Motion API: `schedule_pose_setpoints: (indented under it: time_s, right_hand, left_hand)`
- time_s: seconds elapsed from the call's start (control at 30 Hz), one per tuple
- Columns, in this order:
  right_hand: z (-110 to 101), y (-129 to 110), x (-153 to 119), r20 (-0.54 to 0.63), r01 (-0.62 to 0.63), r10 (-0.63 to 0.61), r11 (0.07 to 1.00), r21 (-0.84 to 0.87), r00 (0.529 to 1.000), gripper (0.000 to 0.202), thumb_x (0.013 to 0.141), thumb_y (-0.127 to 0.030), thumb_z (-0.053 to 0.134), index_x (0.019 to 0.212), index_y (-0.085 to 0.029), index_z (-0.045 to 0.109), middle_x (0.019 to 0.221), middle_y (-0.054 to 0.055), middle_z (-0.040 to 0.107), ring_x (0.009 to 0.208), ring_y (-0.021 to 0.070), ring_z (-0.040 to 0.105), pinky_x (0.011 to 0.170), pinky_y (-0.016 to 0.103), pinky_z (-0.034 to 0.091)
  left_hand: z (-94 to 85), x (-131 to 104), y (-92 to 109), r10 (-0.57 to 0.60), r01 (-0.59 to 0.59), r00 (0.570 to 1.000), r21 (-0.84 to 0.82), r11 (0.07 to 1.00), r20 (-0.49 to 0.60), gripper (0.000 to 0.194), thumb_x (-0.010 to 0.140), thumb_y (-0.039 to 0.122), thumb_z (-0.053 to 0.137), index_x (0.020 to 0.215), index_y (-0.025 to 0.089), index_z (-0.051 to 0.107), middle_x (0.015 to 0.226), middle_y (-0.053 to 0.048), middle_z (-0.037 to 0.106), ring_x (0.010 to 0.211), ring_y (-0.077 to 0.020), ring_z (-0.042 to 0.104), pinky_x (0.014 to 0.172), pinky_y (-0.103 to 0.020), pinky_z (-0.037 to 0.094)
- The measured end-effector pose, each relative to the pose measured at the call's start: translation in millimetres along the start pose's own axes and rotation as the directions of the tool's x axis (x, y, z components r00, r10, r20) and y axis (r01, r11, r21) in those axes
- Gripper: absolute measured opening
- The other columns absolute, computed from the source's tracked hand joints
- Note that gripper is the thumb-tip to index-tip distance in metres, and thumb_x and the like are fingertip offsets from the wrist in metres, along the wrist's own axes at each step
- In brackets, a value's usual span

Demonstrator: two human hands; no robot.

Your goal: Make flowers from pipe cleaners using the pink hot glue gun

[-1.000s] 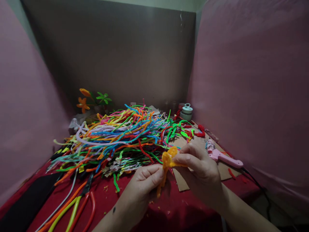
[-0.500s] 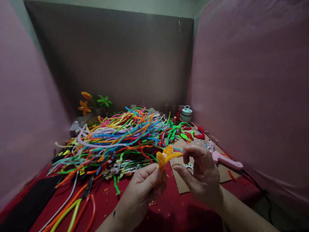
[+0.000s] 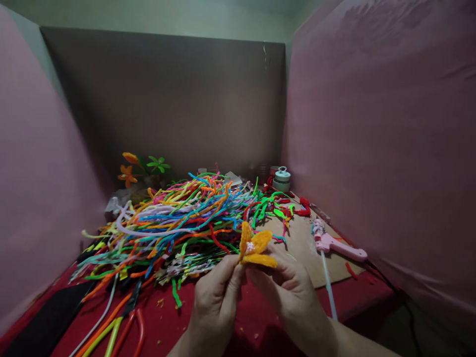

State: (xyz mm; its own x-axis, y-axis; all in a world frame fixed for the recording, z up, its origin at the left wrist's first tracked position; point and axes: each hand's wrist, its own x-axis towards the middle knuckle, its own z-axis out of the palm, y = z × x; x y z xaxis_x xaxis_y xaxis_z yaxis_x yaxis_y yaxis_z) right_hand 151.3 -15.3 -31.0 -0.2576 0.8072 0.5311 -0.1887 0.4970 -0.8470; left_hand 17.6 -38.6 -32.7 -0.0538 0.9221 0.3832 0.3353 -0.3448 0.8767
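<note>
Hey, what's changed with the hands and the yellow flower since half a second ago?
The right hand, which was apart at the flower's right, has moved left, in beneath its petals. The yellow flower has turned, showing its pale centre more clearly. The left hand still pinches its base; the pink glue gun stayed put.

Fuzzy, matt flower [image 3: 261, 242] — smooth plastic glue gun [image 3: 327, 243]

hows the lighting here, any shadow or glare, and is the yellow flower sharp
Head view: dim overall, no harsh glare; head view: a dark shadow on the red cloth at the bottom centre; head view: the brownish back panel darkens at its lower left; head view: the yellow flower looks reasonably sharp.
</note>
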Motion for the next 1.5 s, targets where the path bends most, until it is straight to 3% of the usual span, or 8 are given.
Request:
schedule_pose_setpoints:
  time_s: [0.37, 0.57, 0.63, 0.7, 0.83, 1.07, 1.3, 1.5]
  right_hand:
    - [9.7, 10.7, -3.4, -0.069, -0.123, 0.163, 0.910, 0.396, 0.984, 0.014, 0.072, -0.022, 0.069, 0.085, -0.026, 0.071, 0.081, 0.002, 0.060, 0.079, 0.0154, 0.058, 0.078, 0.028, 0.048]
    - [11.7, 12.6, -0.4, -0.144, -0.175, 0.277, 0.854, 0.489, 0.950, 0.018, 0.064, -0.019, 0.076, 0.080, -0.024, 0.071, 0.079, 0.000, 0.065, 0.077, 0.0163, 0.060, 0.079, 0.031, 0.047]
    - [9.8, 10.8, 2.4, -0.133, -0.186, 0.298, 0.827, 0.531, 0.945, 0.019, 0.061, -0.017, 0.077, 0.077, -0.025, 0.072, 0.076, 0.000, 0.067, 0.074, 0.0161, 0.060, 0.079, 0.031, 0.046]
    - [5.5, 8.1, 6.1, -0.083, -0.207, 0.300, 0.809, 0.550, 0.950, 0.017, 0.060, -0.017, 0.077, 0.075, -0.025, 0.073, 0.072, -0.001, 0.067, 0.073, 0.0154, 0.060, 0.078, 0.030, 0.045]
    - [-6.6, 1.9, 14.3, 0.049, -0.289, 0.318, 0.774, 0.563, 0.947, 0.012, 0.063, -0.017, 0.075, 0.074, -0.023, 0.074, 0.068, -0.001, 0.067, 0.069, 0.0127, 0.058, 0.075, 0.026, 0.044]
    - [-16.9, 1.4, 22.3, 0.221, -0.414, 0.350, 0.732, 0.542, 0.910, 0.008, 0.061, -0.016, 0.073, 0.069, -0.015, 0.070, 0.059, -0.002, 0.060, 0.051, 0.0089, 0.051, 0.054, 0.022, 0.041]
    - [-19.9, 0.3, 25.5, 0.377, -0.467, 0.299, 0.713, 0.523, 0.877, 0.008, 0.062, -0.020, 0.073, 0.066, -0.016, 0.068, 0.056, -0.002, 0.058, 0.042, 0.0094, 0.052, 0.044, 0.023, 0.041]
    - [-19.4, -1.2, 29.0, 0.378, -0.497, 0.335, 0.699, 0.514, 0.863, 0.024, 0.058, -0.023, 0.076, 0.081, -0.016, 0.073, 0.069, 0.002, 0.067, 0.061, 0.0131, 0.059, 0.065, 0.029, 0.047]
  left_hand:
    - [1.3, -1.5, -3.5, 0.203, -0.198, 0.979, 0.164, 0.966, -0.013, 0.027, 0.078, 0.012, 0.057, 0.099, 0.026, 0.067, 0.083, -0.002, 0.068, 0.076, -0.0160, 0.062, 0.073, -0.020, 0.045]
    - [12.7, 0.5, -14.6, 0.611, -0.572, 0.792, 0.360, 0.737, 0.006, 0.047, 0.078, -0.002, 0.046, 0.121, 0.019, 0.051, 0.102, -0.009, 0.065, 0.096, -0.0173, 0.061, 0.081, -0.023, 0.047]
    - [14.8, -0.3, -12.0, 0.623, -0.591, 0.782, 0.352, 0.726, 0.028, 0.050, 0.078, -0.003, 0.045, 0.123, 0.018, 0.047, 0.109, -0.010, 0.062, 0.101, -0.0177, 0.058, 0.085, -0.024, 0.045]
    - [13.4, -0.9, -4.2, 0.526, -0.517, 0.850, 0.264, 0.814, 0.042, 0.042, 0.080, 0.000, 0.045, 0.117, 0.019, 0.053, 0.101, -0.007, 0.064, 0.092, -0.0154, 0.060, 0.081, -0.022, 0.046]
    - [3.3, 3.0, 13.5, 0.082, -0.080, 0.991, -0.015, 0.997, 0.106, 0.022, 0.085, 0.018, 0.049, 0.100, 0.021, 0.065, 0.093, -0.004, 0.064, 0.086, -0.0144, 0.058, 0.079, -0.021, 0.045]
    - [2.2, 13.9, 7.8, -0.171, 0.340, 0.916, -0.478, 0.810, 0.363, 0.020, 0.082, 0.029, 0.055, 0.092, 0.019, 0.069, 0.077, -0.003, 0.062, 0.076, -0.0137, 0.052, 0.076, -0.024, 0.041]
    - [2.8, 15.2, 8.8, -0.198, 0.430, 0.874, -0.517, 0.740, 0.444, 0.024, 0.076, 0.033, 0.063, 0.079, 0.010, 0.071, 0.061, -0.004, 0.057, 0.059, -0.0112, 0.048, 0.059, -0.022, 0.038]
    - [3.6, 23.9, 8.0, -0.231, 0.454, 0.875, -0.554, 0.698, 0.426, 0.026, 0.071, 0.036, 0.067, 0.063, 0.012, 0.064, 0.046, 0.001, 0.048, 0.039, -0.0072, 0.042, 0.041, -0.019, 0.030]
